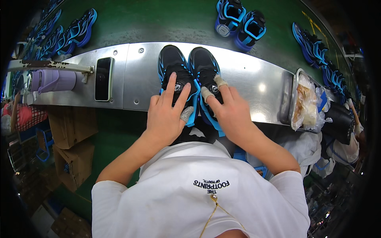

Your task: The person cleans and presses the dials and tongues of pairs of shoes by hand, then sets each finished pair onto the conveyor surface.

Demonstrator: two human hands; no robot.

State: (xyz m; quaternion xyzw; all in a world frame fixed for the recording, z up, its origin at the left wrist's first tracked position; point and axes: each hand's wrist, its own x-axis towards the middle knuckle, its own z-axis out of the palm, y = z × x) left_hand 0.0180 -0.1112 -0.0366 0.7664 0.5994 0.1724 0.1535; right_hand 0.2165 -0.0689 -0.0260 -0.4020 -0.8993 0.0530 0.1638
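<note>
Two black sneakers with bright blue trim stand side by side on the metal ledge in front of me, toes pointing away. My left hand [166, 113] lies over the left sneaker [171, 57], two fingers stretched and spread across its tongue beside a round badge. A grey wrap covers its thumb, near the blue collar. On the right sneaker [203, 59], my right hand [234, 113] has its wrapped thumb and a wrapped finger on either side of the tongue's badge, closed on the tongue area. Its other fingers are mostly hidden.
A phone [104, 79] and a lilac bottle [57, 80] rest on the ledge [139, 87] at left, below a worn metal bar [47, 64]. A metal tray [295, 99] with plastic bags is at right. More sneakers [251, 31] stand on the green surface beyond. Cardboard boxes [71, 127] are lower left.
</note>
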